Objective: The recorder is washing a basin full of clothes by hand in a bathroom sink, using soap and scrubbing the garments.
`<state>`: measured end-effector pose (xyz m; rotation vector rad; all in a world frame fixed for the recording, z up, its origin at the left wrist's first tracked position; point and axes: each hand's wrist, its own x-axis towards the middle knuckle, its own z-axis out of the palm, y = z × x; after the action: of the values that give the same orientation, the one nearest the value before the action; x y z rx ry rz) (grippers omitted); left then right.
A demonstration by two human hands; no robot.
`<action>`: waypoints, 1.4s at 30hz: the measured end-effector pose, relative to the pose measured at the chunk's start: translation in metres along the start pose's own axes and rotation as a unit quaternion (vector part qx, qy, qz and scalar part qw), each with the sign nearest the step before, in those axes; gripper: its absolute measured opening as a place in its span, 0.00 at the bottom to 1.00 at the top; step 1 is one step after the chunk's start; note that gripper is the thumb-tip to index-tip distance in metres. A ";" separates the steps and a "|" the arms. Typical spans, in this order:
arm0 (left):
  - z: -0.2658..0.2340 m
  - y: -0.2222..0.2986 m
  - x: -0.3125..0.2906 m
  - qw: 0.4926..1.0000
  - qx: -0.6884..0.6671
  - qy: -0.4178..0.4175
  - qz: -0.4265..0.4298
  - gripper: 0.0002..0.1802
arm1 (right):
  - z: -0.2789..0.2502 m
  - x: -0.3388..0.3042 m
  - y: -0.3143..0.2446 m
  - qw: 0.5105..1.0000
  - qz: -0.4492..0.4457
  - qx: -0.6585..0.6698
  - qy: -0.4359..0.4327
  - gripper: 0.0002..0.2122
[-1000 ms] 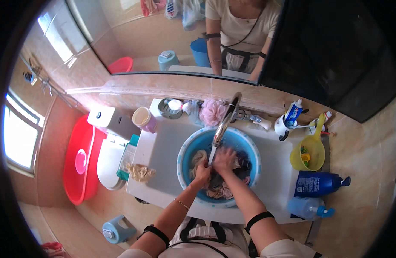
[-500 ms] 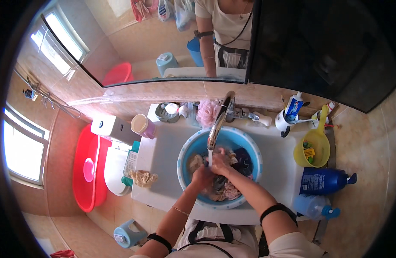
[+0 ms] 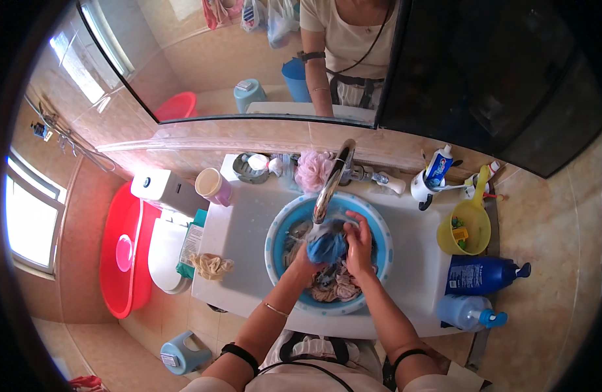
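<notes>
A wet bundle of blue cloth (image 3: 327, 247) is held between my two hands beneath the running faucet (image 3: 332, 186). My left hand (image 3: 307, 262) grips it from the lower left, its fingers partly hidden by the cloth. Along the right side, my right hand (image 3: 358, 247) cups the bundle with bent fingers and thumb. Below them stands a light blue basin (image 3: 273, 277) with a dotted rim. Wet clothes (image 3: 343, 287) in beige, pink and grey lie in it, partly covered by my hands.
The basin stands on a white sink counter (image 3: 229, 251). Behind it are a pink bath puff (image 3: 314, 171) and a soap dish (image 3: 250, 171). To the right are a yellow dipper (image 3: 450, 240), a dark blue pump bottle (image 3: 481, 274) and a clear bottle (image 3: 461, 310). A beige cloth (image 3: 211, 266) lies left.
My hands were together low among the clothes under the water stream. Now they are raised and apart, with the blue cloth lifted between them. The view has shifted slightly.
</notes>
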<state>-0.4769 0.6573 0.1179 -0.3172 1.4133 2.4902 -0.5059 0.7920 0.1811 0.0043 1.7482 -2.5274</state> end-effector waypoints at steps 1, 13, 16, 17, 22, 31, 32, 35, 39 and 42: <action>0.003 0.005 0.005 1.000 0.000 -0.002 -0.004 0.21 | -0.006 0.010 0.007 0.998 0.018 0.037 0.047 0.12; -0.009 -0.033 0.006 0.655 0.752 0.074 -0.007 0.25 | -0.034 0.042 0.189 0.769 -0.085 -0.616 -0.148 0.17; -0.019 -0.021 -0.009 0.693 0.711 0.108 -0.043 0.22 | -0.015 0.048 0.153 0.744 -0.099 -0.625 -0.214 0.18; -0.019 -0.021 -0.012 0.715 0.675 0.181 0.032 0.19 | -0.006 0.047 0.131 0.820 0.061 -0.515 -0.244 0.19; -0.006 -0.029 -0.003 0.651 0.743 0.133 0.081 0.17 | -0.040 0.049 0.179 0.842 0.120 -0.525 0.035 0.21; 0.035 0.053 -0.049 0.957 -0.162 0.138 -0.196 0.28 | -0.002 -0.009 -0.020 0.857 -0.116 -0.474 -0.167 0.24; 0.045 0.069 -0.052 0.891 -0.315 0.096 -0.314 0.29 | 0.001 -0.024 -0.034 0.857 -0.144 -0.461 -0.180 0.24; 0.026 0.045 -0.045 0.895 -0.331 -0.032 -0.296 0.27 | 0.014 -0.065 -0.057 0.791 -0.170 -0.510 -0.294 0.21; 0.018 0.012 -0.049 0.924 -0.197 -0.022 -0.327 0.21 | 0.010 -0.082 -0.070 0.813 -0.144 -0.453 -0.336 0.19; 0.024 0.016 -0.061 0.927 -0.214 -0.024 -0.307 0.21 | -0.014 -0.067 -0.067 0.912 -0.106 -0.333 -0.216 0.18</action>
<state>-0.4261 0.6628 0.1624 -0.6614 0.5934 2.2081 -0.4431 0.8323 0.2413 -0.7458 2.3648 -1.7004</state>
